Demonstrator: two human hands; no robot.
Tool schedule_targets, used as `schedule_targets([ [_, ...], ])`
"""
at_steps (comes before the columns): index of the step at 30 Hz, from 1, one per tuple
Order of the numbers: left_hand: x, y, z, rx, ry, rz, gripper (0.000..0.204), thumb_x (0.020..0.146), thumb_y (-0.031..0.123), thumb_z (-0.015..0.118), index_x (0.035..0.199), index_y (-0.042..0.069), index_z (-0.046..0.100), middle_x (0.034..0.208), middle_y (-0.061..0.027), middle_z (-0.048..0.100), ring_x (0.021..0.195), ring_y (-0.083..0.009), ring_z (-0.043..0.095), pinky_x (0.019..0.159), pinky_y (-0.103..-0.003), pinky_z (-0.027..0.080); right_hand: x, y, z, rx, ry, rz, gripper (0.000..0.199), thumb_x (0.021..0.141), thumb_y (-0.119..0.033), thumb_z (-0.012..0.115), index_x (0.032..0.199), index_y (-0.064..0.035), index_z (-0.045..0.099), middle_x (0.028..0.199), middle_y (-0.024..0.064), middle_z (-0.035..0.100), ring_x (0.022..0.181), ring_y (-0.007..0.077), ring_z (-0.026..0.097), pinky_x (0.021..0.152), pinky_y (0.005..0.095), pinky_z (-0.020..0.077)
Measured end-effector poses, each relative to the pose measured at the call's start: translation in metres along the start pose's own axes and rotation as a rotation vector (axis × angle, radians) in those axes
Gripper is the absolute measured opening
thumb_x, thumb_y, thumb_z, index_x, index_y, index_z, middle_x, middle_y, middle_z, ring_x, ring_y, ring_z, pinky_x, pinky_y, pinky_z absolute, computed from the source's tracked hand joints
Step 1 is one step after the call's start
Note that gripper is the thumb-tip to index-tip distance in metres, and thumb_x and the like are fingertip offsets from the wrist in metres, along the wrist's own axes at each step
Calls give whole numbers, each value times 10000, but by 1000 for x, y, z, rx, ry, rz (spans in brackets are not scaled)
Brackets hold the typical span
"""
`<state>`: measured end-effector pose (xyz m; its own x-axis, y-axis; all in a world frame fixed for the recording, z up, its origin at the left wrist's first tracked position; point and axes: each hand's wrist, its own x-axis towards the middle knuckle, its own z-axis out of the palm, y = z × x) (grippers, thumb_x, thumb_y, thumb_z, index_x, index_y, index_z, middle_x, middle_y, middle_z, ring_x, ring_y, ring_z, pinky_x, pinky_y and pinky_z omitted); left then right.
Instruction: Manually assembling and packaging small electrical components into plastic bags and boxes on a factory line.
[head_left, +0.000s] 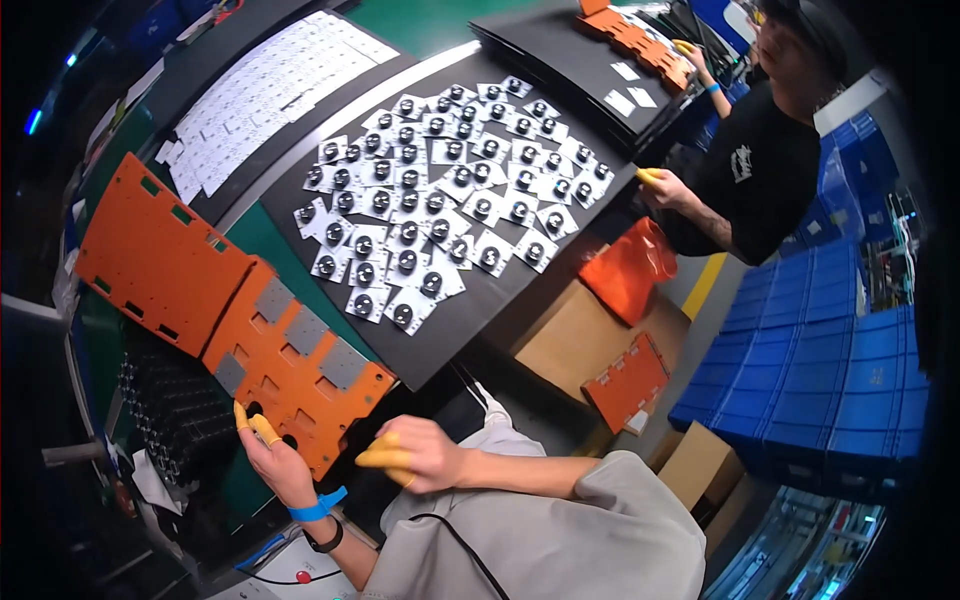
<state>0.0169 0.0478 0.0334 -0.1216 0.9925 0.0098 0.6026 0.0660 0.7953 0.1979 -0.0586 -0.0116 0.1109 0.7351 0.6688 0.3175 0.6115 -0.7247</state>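
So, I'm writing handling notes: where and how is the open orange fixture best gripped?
I'd grip the orange fixture by the free end of its lower panel, coming from the right, on the right hand's side. The left hand is at the near-left edge. Grey plates lie across the panel's face, so the rim seems safer; the two panels might fold where they join.

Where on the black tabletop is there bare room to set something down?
The black tabletop is bare at its near corner, between the lowest white cards and the orange fixture, with a narrower strip left of the cards. Its middle is crowded: cards overlap there.
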Motion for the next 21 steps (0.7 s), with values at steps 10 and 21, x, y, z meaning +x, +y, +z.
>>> schedule_targets([
  [10,-20,-15,-6,3,-13,115,451,1079,147,371,1495,-26,377,1500,-237,434,1383,-339,442,1122,-380,358,-290,185,-162,-17,982,1364,461,982,-99,519,1412,2,390,751,128,666,426,158,550,395,287,460],
  [21,-69,-40,-27,-221,177,290,442,1015,105,365,1427,-27,456,1063,-119,614,924,-183,581,843,-293,482,-410,124,-300,-1202,1087,1267,406,839,-113,690,1222,-36,579,1026,218,617,954,373,604,856,447,488],
])
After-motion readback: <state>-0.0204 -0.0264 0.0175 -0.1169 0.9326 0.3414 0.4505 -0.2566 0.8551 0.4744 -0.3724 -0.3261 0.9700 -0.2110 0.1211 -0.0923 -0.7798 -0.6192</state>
